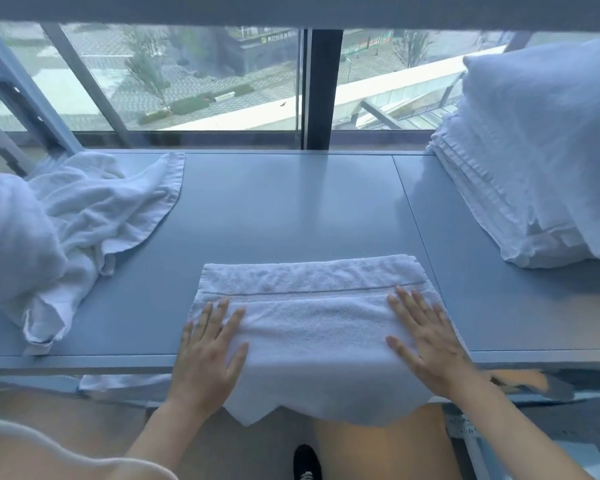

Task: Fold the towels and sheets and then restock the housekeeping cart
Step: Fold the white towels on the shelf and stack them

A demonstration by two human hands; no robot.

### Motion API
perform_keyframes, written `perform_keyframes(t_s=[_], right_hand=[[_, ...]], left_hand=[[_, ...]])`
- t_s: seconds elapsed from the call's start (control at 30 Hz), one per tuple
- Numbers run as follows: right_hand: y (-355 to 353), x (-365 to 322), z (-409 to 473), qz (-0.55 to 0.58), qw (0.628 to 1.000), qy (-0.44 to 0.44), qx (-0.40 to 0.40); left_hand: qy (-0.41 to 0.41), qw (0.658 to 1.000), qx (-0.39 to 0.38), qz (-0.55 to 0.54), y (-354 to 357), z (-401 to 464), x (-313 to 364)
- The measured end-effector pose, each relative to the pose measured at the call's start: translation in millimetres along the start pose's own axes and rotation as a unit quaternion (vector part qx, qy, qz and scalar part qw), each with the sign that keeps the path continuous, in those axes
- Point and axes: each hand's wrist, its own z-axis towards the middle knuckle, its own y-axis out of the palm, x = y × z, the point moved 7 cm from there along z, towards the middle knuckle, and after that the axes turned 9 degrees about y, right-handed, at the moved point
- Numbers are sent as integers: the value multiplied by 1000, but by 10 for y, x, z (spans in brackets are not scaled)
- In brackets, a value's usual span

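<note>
A white towel (pixel 309 327) lies partly folded at the front middle of the grey table (pixel 291 209), its near edge hanging over the table's front edge. My left hand (pixel 208 351) presses flat on the towel's left end with fingers spread. My right hand (pixel 426 337) lies flat on the towel's right end, fingers straight. A crumpled heap of unfolded white towels (pixel 59 230) sits at the table's left. A tall stack of folded white towels (pixel 534 161) stands at the right.
A large window (pixel 194 81) runs along the table's far edge. Below the table's front edge, a strip of white cloth (pixel 125 384) hangs at the left. My black shoe (pixel 307 462) shows on the floor.
</note>
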Motion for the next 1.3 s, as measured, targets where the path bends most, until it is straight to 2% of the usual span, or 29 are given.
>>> perform_keyframes(t_s=[0.17, 0.27, 0.47, 0.67, 0.9, 1.0, 1.17, 1.3], right_hand=[[79, 5, -177, -35, 999, 16, 2], [97, 21, -154, -33, 999, 29, 8], [35, 122, 121, -23, 998, 44, 28], [-106, 218, 818, 1, 997, 67, 48], [-295, 189, 1473, 36, 995, 81, 48], [-283, 186, 1470, 33, 995, 81, 49], [-278, 200, 1478, 27, 995, 81, 56], [-274, 196, 1469, 29, 995, 77, 60]], left_hand=[[-72, 996, -1, 51, -75, -132, 35], [-118, 992, -15, 32, 69, -24, 205], [-98, 994, -7, 48, 194, 264, 117], [-110, 994, -3, 28, 196, 934, -55], [-137, 988, -56, 34, 79, 1639, -109], [-120, 991, -42, 33, 43, 1532, 112], [-37, 999, -29, 12, 175, 914, 721], [-24, 999, -34, 23, 366, 423, 918]])
